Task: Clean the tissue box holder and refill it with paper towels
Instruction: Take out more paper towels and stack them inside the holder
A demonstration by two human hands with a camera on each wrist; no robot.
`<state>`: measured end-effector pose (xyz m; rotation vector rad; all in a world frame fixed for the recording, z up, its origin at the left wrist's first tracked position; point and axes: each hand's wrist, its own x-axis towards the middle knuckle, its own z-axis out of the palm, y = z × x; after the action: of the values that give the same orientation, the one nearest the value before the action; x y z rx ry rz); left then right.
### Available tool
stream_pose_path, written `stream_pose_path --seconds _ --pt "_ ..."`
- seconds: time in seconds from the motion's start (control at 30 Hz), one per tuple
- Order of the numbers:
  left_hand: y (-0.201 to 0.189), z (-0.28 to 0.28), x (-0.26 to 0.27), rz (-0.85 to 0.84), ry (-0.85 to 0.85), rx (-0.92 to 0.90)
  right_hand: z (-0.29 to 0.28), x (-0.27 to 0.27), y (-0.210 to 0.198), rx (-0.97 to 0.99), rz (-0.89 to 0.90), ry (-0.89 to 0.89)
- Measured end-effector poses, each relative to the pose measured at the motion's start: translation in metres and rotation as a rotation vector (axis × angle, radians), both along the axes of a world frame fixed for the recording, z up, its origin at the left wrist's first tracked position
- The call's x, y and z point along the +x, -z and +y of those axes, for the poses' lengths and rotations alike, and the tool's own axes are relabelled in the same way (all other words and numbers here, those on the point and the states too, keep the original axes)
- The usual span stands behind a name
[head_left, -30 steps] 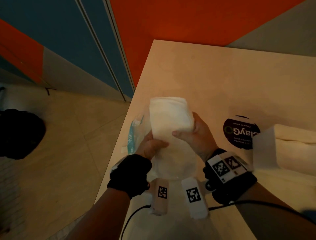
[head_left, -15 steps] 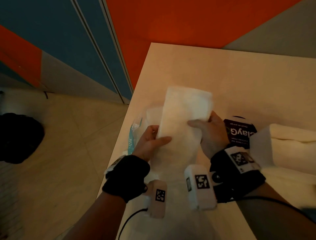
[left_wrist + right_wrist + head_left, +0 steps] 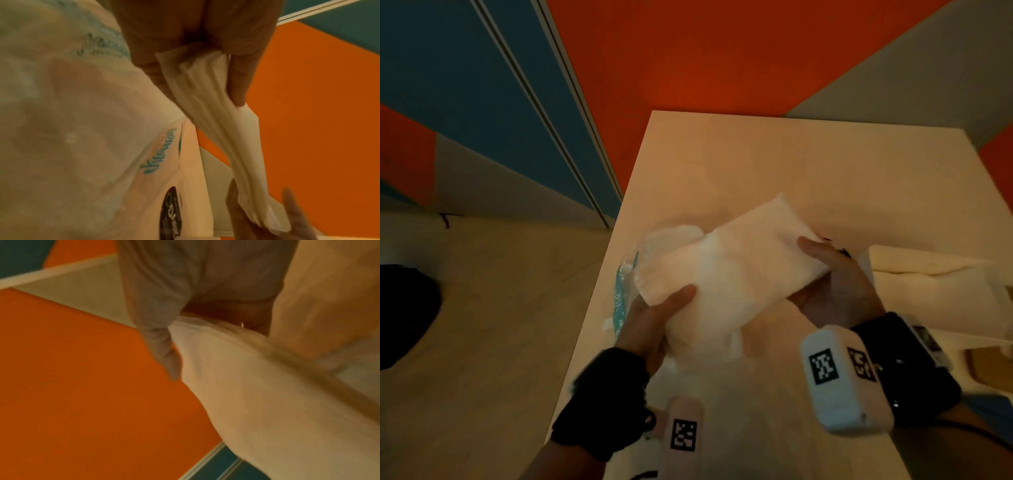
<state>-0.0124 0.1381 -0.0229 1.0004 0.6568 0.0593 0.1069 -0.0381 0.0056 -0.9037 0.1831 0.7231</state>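
Now the person stands at the near edge of the pale table (image 3: 774, 164), both hands raised over it with a soft white stack of paper towels (image 3: 726, 274) stretched between them. The left hand (image 3: 654, 322) pinches the near left end, thumb on top and fingers curled beneath; the left wrist view shows the folded layers squeezed between its fingers (image 3: 240, 78). The right hand (image 3: 835, 284) clamps the far right end in the same way, thumb over, fingers under. The stack sags a little in the middle and is clear of the table.

Just beyond the left hand, at the table's left edge, lies the crumpled clear wrapper (image 3: 626, 284) with teal lettering, seemingly emptied. To the right, near the right hand, sits the white tissue box holder (image 3: 935, 298), its top apparently open, though the inside is hidden from here. A dark round label (image 3: 171, 212) lies on the table between.

The refill looks to be the step in hand. I judge the next move calls for swinging the stack right, lining it with the holder's opening, and lowering it in flat without buckling.
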Motion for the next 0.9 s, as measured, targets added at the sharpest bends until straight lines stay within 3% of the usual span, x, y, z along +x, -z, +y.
stream_pose_path --seconds 0.07,0.13,0.23,0.4,0.6,0.8,0.9 --pt "0.003 0.001 -0.008 0.011 0.052 0.029 -0.014 0.004 -0.006 -0.102 -0.061 -0.151" --pt "0.005 -0.004 -0.013 0.017 0.099 0.019 -0.021 0.001 -0.008 -0.328 -0.184 -0.31" --pt "0.006 -0.013 -0.015 0.071 0.157 0.021 -0.027 -0.01 -0.009 -0.56 -0.358 -0.374" --pt "-0.006 -0.032 -0.004 0.144 0.261 0.059 -0.06 -0.017 -0.012 -0.675 -0.354 -0.296" --pt "-0.034 -0.082 0.031 0.072 0.452 0.069 -0.123 -0.009 -0.027 -0.776 -0.267 -0.124" --pt "-0.054 -0.149 0.102 0.06 0.548 0.327 -0.188 0.02 -0.046 -0.946 -0.239 -0.012" --pt "-0.057 -0.182 0.138 0.087 0.558 0.446 -0.213 0.047 -0.047 -1.149 -0.343 -0.092"
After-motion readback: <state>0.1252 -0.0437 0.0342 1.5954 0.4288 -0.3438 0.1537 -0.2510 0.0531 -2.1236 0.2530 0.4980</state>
